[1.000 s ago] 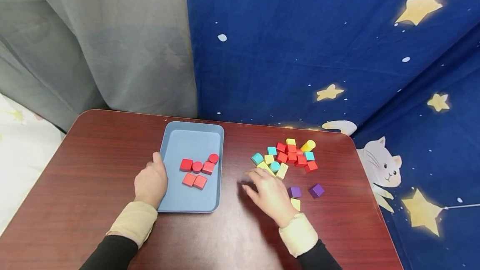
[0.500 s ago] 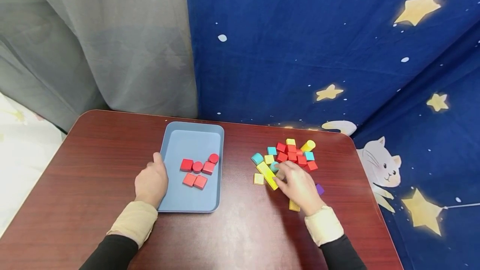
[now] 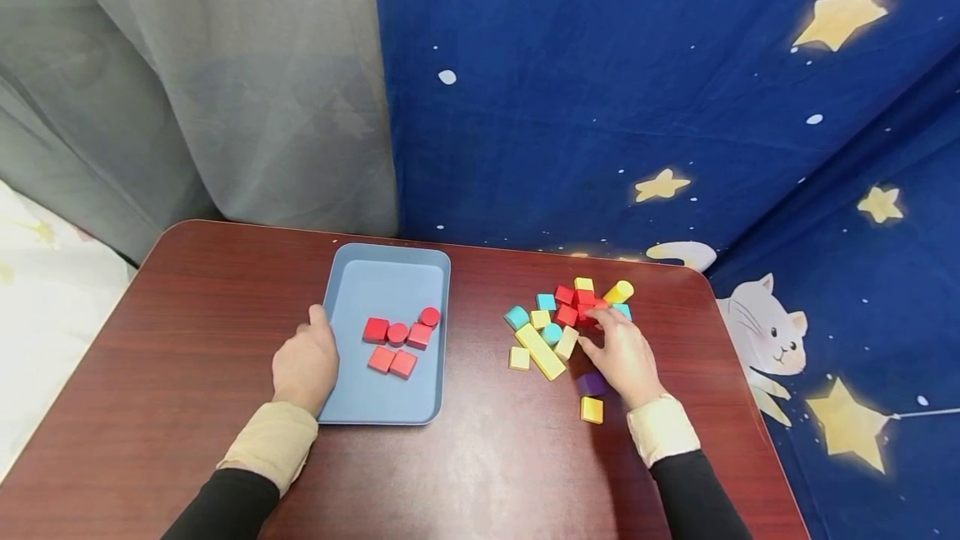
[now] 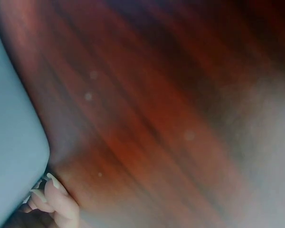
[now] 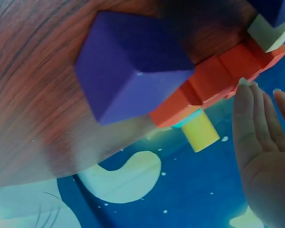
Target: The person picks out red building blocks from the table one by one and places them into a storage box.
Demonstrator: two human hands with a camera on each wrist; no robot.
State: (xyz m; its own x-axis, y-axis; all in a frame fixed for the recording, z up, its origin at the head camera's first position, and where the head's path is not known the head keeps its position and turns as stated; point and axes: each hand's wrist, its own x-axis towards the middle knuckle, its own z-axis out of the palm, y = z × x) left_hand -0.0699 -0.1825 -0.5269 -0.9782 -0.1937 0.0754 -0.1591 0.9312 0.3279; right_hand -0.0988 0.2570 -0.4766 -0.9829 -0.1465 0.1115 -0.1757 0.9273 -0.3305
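My left hand (image 3: 305, 361) grips the left edge of a blue-grey tray (image 3: 386, 282). In the left wrist view its fingers (image 4: 61, 202) curl at the tray's underside. Several red blocks (image 3: 376, 330), some square and some round, lie in the tray. Over on the right, my right hand (image 3: 626, 357) reaches to the near side of a cluster of red blocks (image 3: 565, 295), its fingertips right at them. The right wrist view shows those fingers fairly straight, beside a row of red blocks (image 5: 211, 76). A purple block (image 3: 591, 384) sits left of the palm.
Around the red cluster lie a long yellow block (image 3: 540, 352), several small yellow blocks (image 3: 519, 358), a turquoise half-round (image 3: 516, 317) and a yellow cylinder (image 3: 619, 292). Another yellow block (image 3: 592, 410) is nearer the front. Curtains (image 3: 525, 107) hang behind the wooden table (image 3: 225, 298).
My right hand has moved right, from beside the yellow blocks, over the pile to the red blocks. My left hand and the tray stay in place.
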